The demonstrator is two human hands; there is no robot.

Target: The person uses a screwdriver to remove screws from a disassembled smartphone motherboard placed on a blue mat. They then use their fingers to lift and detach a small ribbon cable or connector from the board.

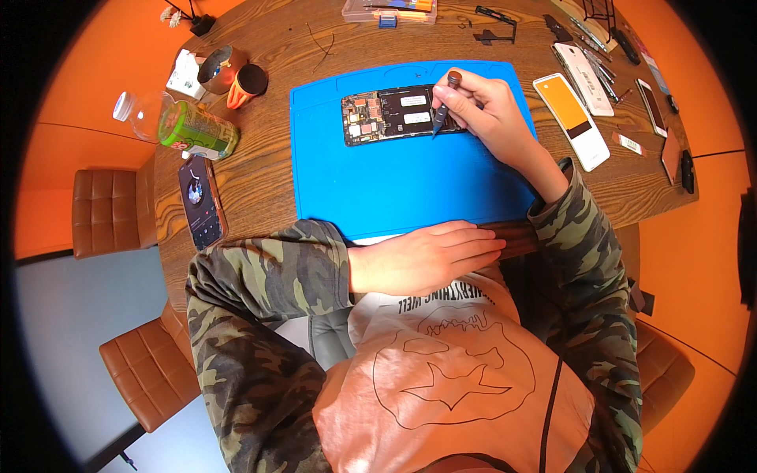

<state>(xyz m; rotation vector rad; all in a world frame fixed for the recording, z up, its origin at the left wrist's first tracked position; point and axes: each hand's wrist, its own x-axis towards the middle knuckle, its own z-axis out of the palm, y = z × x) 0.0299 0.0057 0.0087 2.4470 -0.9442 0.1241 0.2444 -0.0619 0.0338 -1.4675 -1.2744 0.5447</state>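
Observation:
An opened phone lies on the blue mat, its circuit board bare at the left and a black battery with white labels to the right. My right hand grips a slim dark screwdriver with a brownish top, held nearly upright. Its tip meets the phone's near edge, right of the middle; whether it touches the phone or the mat I cannot tell. Close to my body, my left hand rests flat, fingers stretched to the right along the mat's front edge, holding nothing.
Left of the mat are a bottle, an orange-and-black cup, a copper-coloured pot and a lit phone. On the right lie a white phone cover, another phone and several slim tools. A plastic box stands at the back.

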